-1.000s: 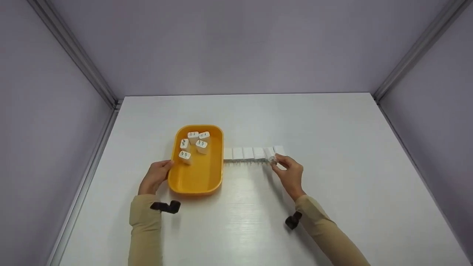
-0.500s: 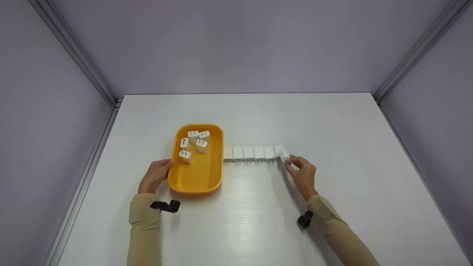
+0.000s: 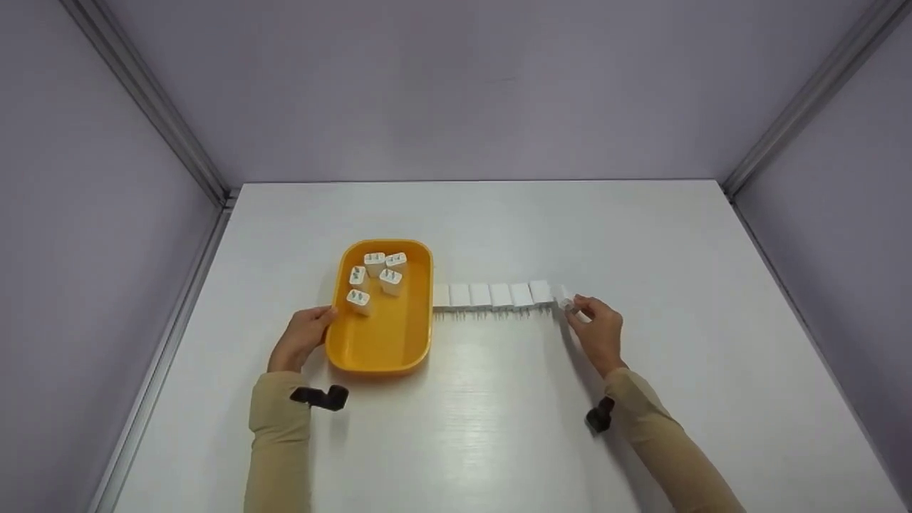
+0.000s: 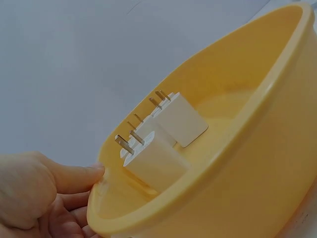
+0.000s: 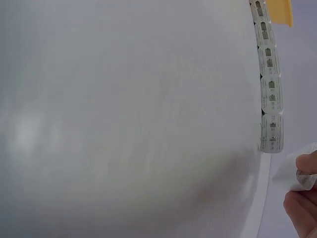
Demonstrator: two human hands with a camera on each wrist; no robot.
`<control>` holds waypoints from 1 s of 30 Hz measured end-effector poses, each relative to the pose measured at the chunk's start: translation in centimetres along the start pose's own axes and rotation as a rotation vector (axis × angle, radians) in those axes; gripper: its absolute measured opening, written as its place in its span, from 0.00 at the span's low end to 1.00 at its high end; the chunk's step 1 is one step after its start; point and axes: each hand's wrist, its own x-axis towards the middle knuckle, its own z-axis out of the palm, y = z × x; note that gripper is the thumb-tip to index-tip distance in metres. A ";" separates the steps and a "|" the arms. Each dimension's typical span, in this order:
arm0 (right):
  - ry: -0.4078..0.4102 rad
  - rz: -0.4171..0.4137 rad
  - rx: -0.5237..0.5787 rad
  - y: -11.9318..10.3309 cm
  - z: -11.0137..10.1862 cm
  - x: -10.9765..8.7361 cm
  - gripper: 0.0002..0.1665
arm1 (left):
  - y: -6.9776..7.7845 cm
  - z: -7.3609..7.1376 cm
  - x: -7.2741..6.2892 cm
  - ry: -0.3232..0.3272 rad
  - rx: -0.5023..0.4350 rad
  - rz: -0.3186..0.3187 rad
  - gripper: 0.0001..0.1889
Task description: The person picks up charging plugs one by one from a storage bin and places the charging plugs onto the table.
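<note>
My left hand (image 3: 303, 338) grips the left rim of a yellow tray (image 3: 381, 353), thumb over the edge in the left wrist view. Several white plug chargers (image 3: 390, 282) stand in the tray's far half, metal prongs (image 4: 124, 144) upward. Right of the tray, more white chargers (image 3: 500, 295) lie side by side in a row, prongs toward me. At the row's right end, my right hand (image 3: 600, 333) pinches another charger (image 3: 563, 298) between thumb and fingers. In the right wrist view this charger (image 5: 290, 173) is tilted and apart from the last charger (image 5: 272, 133) of the row.
The white table (image 3: 463, 427) reaches back to a pale wall (image 3: 470, 92), with side walls left and right. A black wrist camera (image 3: 320, 397) sits on the left sleeve, another camera (image 3: 600, 415) on the right. The tray's right side borders the row's left end.
My right hand has moved right along the row with the pinched charger, from over the row to just past its right end. The left hand and tray have stayed in place.
</note>
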 end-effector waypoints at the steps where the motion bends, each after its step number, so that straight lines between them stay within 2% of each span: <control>1: -0.012 0.012 -0.008 0.0 -0.1 0.2 0.10 | 0.0 0.0 0.0 0.001 0.002 0.000 0.28; 4: -0.053 0.026 -0.044 0.2 -0.4 0.7 0.10 | 0.0 0.0 0.0 0.002 0.008 0.009 0.27; 10: -0.104 -0.017 -0.088 0.8 -0.5 1.5 0.06 | -0.1 0.0 -0.1 0.005 0.037 0.060 0.27; 19: -0.203 0.045 -0.169 0.8 -0.4 2.4 0.02 | -0.1 0.1 -0.1 0.012 0.032 0.013 0.27; 26: -0.233 -0.042 -0.253 0.8 -0.1 2.8 0.02 | -0.2 0.1 -0.2 0.008 0.026 0.041 0.27; 30: -0.245 -0.080 -0.299 0.7 0.0 3.0 0.03 | -0.2 0.0 -0.2 0.005 0.014 0.029 0.27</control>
